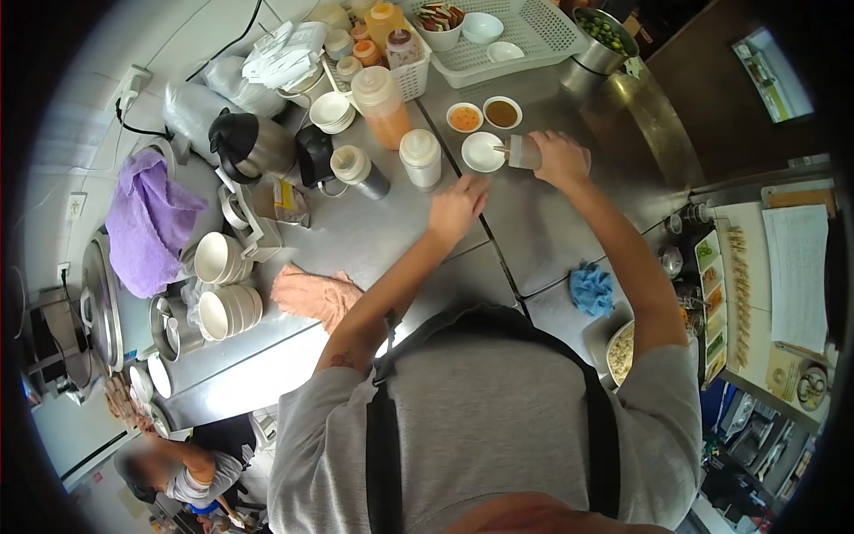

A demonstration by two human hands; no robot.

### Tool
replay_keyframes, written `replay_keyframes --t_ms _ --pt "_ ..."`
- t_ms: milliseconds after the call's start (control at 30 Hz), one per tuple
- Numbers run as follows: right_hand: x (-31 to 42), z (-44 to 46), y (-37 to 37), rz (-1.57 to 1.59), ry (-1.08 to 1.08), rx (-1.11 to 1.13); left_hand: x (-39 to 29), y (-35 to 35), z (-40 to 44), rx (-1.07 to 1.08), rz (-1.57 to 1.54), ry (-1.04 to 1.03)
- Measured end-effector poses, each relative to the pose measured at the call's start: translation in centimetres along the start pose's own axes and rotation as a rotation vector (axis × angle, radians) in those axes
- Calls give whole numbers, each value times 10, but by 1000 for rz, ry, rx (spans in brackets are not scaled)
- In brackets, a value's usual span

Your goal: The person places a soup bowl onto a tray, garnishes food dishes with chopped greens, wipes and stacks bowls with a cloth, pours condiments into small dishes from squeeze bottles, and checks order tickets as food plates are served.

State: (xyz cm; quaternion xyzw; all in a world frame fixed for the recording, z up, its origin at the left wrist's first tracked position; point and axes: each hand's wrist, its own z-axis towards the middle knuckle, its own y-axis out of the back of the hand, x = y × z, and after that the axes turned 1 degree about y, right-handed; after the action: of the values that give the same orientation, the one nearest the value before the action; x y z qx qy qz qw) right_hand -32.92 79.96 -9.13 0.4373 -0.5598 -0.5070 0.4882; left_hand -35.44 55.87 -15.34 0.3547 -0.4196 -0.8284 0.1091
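My right hand [562, 160] is wrapped round a translucent squeeze bottle [527, 152]. The bottle lies tilted almost level, its thin nozzle over the rim of a small white bowl [481, 155]. Just behind that bowl stand a sauce dish with orange sauce [463, 117] and another with brown sauce [503, 112]. My left hand [458, 210] is low over the steel counter, nearest to a white squeeze bottle [420, 160]. Its fingers are curled together, and I cannot see whether anything is between them.
Left of my hands are a dark-filled bottle [358, 172], a large orange sauce bottle [381, 109] and a thermal jug [252, 147]. An orange cloth [314, 294], stacked bowls [229, 314] and a blue cloth [592, 289] lie nearer. Behind is a white tray [534, 69]. A co-worker [182, 463] is lower left.
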Motion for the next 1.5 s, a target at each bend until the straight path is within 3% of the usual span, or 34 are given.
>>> replay_keyframes --t_ms 300,633,1233,1333,1433,1500 --pt "-4 18 -14 -281 176 -130 -3 11 -78 -15 -233 79" --pt "-6 34 -19 -410 251 -157 -3 15 -86 -74 -261 79" --pt "-1 29 -17 -424 175 -165 0 13 -87 -70 -241 74" --pt "-4 26 -9 -241 117 -35 0 14 -88 -53 -241 89" --pt "1 20 5 70 -173 199 1 17 -90 -45 -263 87" --pt "-1 13 0 255 -173 119 0 23 -96 -20 -296 111"
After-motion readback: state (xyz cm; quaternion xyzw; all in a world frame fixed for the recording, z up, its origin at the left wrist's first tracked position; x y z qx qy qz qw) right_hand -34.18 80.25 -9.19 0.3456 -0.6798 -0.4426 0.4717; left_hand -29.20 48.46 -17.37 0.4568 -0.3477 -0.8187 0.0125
